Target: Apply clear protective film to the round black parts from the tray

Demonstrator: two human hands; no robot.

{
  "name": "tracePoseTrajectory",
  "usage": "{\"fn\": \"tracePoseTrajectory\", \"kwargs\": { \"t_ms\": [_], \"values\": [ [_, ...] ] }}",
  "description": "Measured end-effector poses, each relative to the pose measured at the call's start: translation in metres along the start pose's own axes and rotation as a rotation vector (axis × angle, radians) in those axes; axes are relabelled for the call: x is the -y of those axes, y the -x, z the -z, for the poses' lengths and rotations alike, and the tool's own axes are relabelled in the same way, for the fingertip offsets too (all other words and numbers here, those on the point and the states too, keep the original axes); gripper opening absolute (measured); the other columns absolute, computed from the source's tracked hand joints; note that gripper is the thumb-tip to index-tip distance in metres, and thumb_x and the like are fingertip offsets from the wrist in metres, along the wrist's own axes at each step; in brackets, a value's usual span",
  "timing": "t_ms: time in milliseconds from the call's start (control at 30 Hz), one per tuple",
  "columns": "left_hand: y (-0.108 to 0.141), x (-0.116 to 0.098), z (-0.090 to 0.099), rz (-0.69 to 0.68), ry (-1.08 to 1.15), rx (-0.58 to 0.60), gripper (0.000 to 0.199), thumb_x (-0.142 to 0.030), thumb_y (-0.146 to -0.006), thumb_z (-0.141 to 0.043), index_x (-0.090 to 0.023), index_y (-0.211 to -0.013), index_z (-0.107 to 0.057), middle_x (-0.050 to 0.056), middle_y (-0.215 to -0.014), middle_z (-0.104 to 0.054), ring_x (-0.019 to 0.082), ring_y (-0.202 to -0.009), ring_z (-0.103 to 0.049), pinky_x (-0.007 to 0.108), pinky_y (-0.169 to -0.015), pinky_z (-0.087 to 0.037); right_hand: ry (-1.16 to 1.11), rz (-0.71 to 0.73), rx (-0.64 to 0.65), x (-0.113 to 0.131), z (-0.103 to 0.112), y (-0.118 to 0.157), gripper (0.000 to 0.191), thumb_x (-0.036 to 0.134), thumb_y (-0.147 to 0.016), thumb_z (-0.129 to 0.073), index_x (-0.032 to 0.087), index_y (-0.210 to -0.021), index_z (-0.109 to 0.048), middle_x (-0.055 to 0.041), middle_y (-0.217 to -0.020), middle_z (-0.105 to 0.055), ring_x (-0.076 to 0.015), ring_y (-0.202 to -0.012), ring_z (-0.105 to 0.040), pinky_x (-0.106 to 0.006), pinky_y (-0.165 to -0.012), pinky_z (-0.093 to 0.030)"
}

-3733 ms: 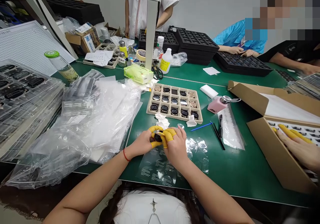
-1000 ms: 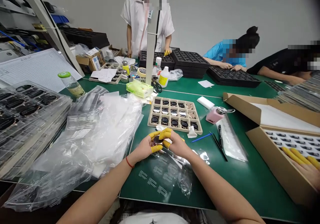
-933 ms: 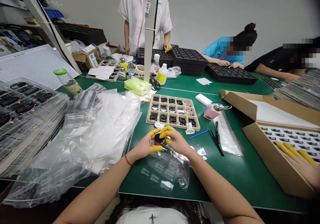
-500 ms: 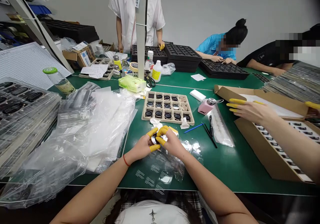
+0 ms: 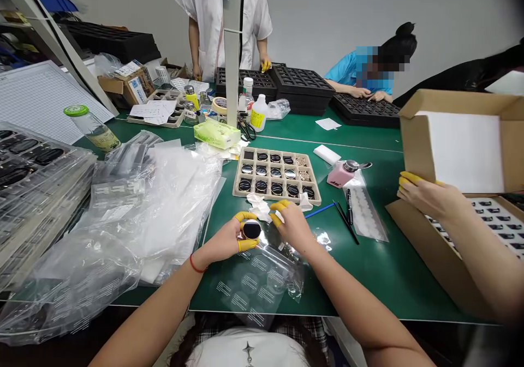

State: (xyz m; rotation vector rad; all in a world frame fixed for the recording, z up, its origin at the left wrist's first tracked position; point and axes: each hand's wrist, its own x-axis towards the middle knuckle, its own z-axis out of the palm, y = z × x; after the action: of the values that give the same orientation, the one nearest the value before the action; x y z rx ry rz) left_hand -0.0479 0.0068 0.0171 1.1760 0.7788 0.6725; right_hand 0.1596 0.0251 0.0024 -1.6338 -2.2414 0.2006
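Observation:
My left hand point(image 5: 227, 239), with yellow finger covers and a red string on its wrist, grips a round watch face point(image 5: 251, 229) by its rim, dark side up. To its right, my right hand point(image 5: 290, 222) is apart from the watch face, its fingertips at a crumpled white tissue point(image 5: 259, 208); whether it pinches the tissue I cannot tell. Below both hands lies a clear plastic sheet point(image 5: 249, 282) with round printed pieces. Beyond them stands a beige compartment tray point(image 5: 236, 184) holding several round watch faces.
Plastic bags point(image 5: 164, 192) and stacked clear trays point(image 5: 45, 192) fill the left. A pink bottle point(image 5: 340, 175), black pen point(image 5: 349, 206) and blue stick point(image 5: 320, 210) lie right. A co-worker's hand point(image 5: 429, 195) holds an open cardboard box's lid point(image 5: 415, 143). Other people sit or stand behind.
My right hand has drawn away from the watch face, which stays in my left hand. At the right, the co-worker's hand has raised the box lid.

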Motion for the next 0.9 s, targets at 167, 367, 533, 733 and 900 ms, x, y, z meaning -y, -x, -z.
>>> {"fn": "tracePoseTrajectory", "kwargs": {
  "t_ms": [167,367,533,733,900],
  "values": [
    [-0.006,0.011,0.0,-0.023,-0.008,-0.07,0.051,-0.02,-0.069,-0.072,-0.021,-0.116,-0.051,0.003,-0.083,-0.065,0.016,-0.071,-0.063,0.025,-0.064,-0.047,-0.118,0.026,0.074,0.006,-0.015,-0.026,0.009,0.018,-0.083,-0.053,0.019,-0.085,-0.062,-0.0063,-0.083,-0.063,-0.0207,-0.079,-0.054,-0.032,-0.07,-0.039],
    [-0.008,0.011,0.001,-0.034,-0.03,-0.166,0.05,-0.017,-0.071,-0.068,-0.022,-0.117,-0.05,0.004,-0.091,-0.067,0.017,-0.075,-0.064,0.025,-0.066,-0.047,-0.387,0.215,-0.16,0.03,0.008,0.001,0.004,0.026,-0.083,-0.058,0.024,-0.081,-0.061,-0.0034,-0.09,-0.062,-0.0196,-0.087,-0.053,-0.036,-0.079,-0.04],
    [-0.008,0.012,-0.004,-0.105,-0.105,-0.172,0.041,-0.01,-0.068,-0.066,-0.02,-0.108,-0.06,0.005,-0.097,-0.066,0.018,-0.082,-0.061,0.024,-0.069,-0.046,-0.288,0.329,-0.202,0.05,-0.008,0.007,0.013,0.022,-0.088,-0.05,0.026,-0.089,-0.063,-0.0042,-0.088,-0.063,-0.0205,-0.085,-0.048,-0.037,-0.075,-0.037],
    [-0.008,0.013,-0.003,-0.044,0.012,-0.216,0.054,-0.013,-0.067,-0.07,-0.021,-0.117,-0.052,0.002,-0.085,-0.066,0.016,-0.074,-0.062,0.024,-0.066,-0.047,-0.299,0.237,-0.28,0.043,-0.012,0.008,0.01,0.024,-0.088,-0.049,0.023,-0.089,-0.059,-0.0055,-0.084,-0.061,-0.0208,-0.082,-0.047,-0.037,-0.073,-0.036],
    [-0.009,0.015,0.0,-0.094,-0.083,-0.212,0.045,-0.011,-0.068,-0.067,-0.021,-0.111,-0.058,0.005,-0.1,-0.065,0.015,-0.078,-0.062,0.022,-0.066,-0.048,-0.254,0.306,-0.295,0.051,-0.021,0.016,0.012,0.02,-0.088,-0.049,0.024,-0.091,-0.059,-0.0051,-0.086,-0.062,-0.0212,-0.083,-0.048,-0.037,-0.074,-0.036]
  ]
}}
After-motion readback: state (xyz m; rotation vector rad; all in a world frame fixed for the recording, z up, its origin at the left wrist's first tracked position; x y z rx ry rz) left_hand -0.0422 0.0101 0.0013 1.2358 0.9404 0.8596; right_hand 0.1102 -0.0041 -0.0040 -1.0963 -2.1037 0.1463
